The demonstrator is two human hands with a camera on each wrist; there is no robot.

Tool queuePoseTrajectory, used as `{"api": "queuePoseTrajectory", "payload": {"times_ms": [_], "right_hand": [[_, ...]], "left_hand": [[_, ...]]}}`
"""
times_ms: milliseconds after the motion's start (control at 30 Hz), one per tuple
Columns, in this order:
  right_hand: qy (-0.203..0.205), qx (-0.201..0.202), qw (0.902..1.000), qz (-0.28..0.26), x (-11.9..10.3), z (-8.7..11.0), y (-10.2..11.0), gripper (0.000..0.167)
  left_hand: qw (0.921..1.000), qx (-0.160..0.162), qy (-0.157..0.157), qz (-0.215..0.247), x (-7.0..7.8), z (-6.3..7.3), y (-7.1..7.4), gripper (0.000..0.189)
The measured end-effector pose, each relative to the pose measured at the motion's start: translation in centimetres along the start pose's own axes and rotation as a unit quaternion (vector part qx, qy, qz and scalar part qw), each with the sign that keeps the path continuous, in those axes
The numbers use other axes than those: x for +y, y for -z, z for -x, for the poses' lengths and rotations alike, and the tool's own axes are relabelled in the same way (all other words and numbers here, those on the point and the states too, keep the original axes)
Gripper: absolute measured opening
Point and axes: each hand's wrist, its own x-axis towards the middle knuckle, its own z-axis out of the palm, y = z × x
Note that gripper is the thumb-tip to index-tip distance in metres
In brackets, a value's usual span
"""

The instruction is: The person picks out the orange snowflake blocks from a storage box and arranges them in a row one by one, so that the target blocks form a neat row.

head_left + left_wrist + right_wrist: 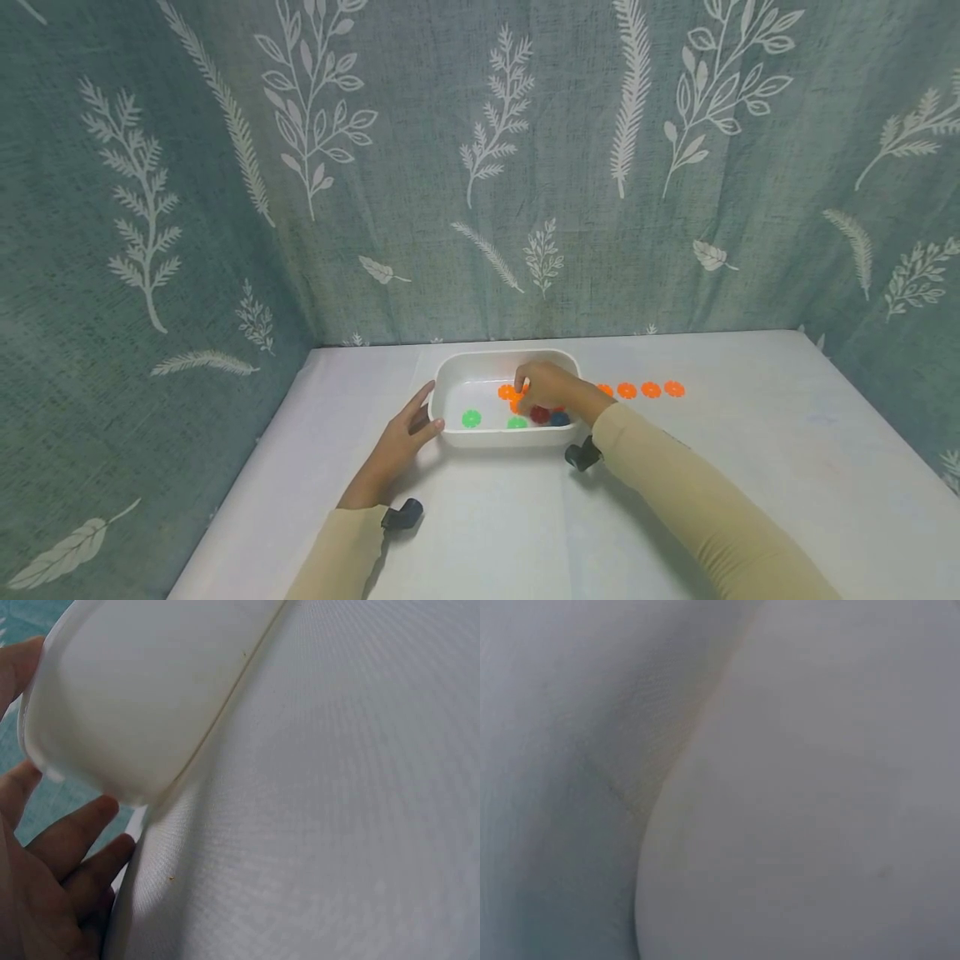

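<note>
Leaf-printed fabric backdrop (427,167), white worktop (495,517), left grip (399,439) spread against smooth rounded tray (487,438), right grip (548,385) bent over notched discs (506,392), its hold unclear

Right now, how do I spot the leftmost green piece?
Find the white tray on the table. Look inside, towards the left hand. The green disc there lies alone, while the other green disc sits beside a red disc.
</note>
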Motion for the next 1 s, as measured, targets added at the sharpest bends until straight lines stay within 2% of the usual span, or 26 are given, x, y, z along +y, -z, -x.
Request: {"api": "queuePoseTrajectory", "payload": {"times_ms": [300, 600, 1000], "right_hand": [[0.009, 0.015, 0.9998, 0.004, -0.5, 0.5, 1.1, 0.02], [0.01, 0.004, 0.9992, -0.037, -0.1, 1.1, 3.4, 0.017], [-0.024, 0.024, 0.9956, -0.087, 2.2, 4.1, 6.2, 0.024]], "left_hand": [[1.0, 0.002, 0.003, 0.0, -0.1, -0.1, -0.1, 0.076], [1.0, 0.004, -0.005, -0.004, 0.2, 0.0, 0.0, 0.074], [1.0, -0.002, 0.0, -0.001, 0.3, 0.1, -0.1, 0.074]]}}
